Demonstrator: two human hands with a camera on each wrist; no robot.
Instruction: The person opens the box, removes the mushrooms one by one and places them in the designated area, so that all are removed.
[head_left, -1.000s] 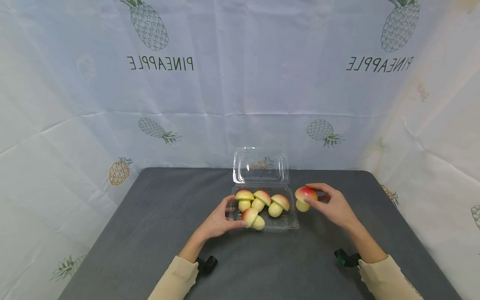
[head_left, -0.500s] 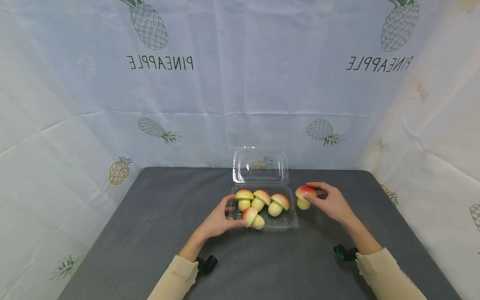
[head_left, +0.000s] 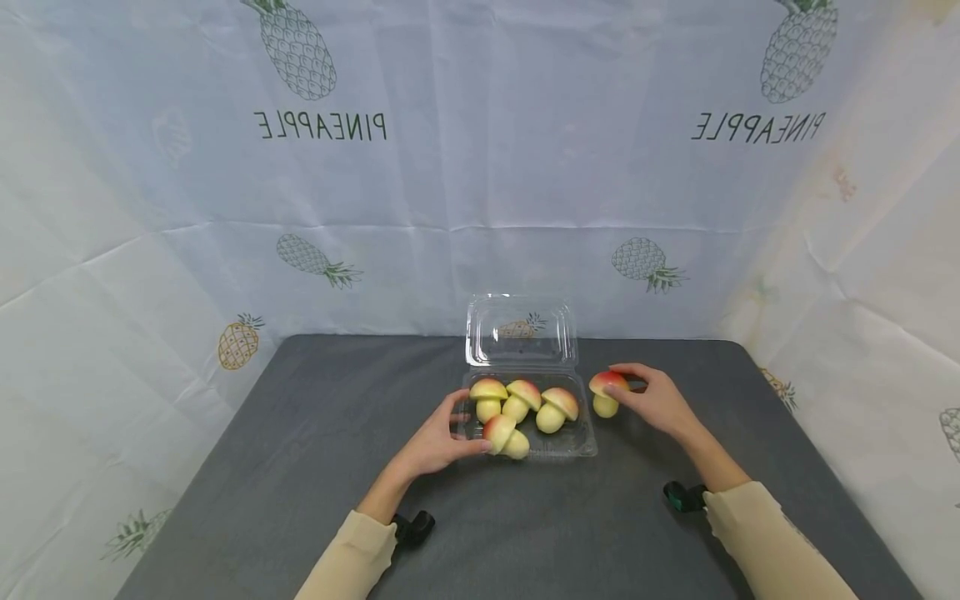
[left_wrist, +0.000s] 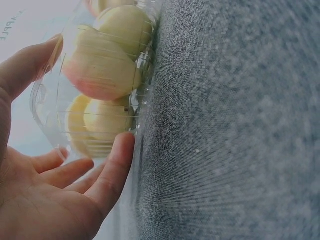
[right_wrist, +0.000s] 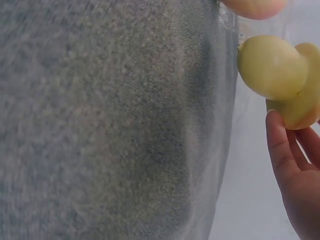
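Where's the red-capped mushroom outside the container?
In the head view, the red-capped mushroom is held in the right hand, just right of the open clear plastic container.

Head view: soft, even light, cool cast on the curtain (head_left: 480,175), warmer patch at right; small glints on the clear lid (head_left: 521,337). 2 wrist views: hazier, low contrast, close tablecloth (left_wrist: 250,110) blurred.
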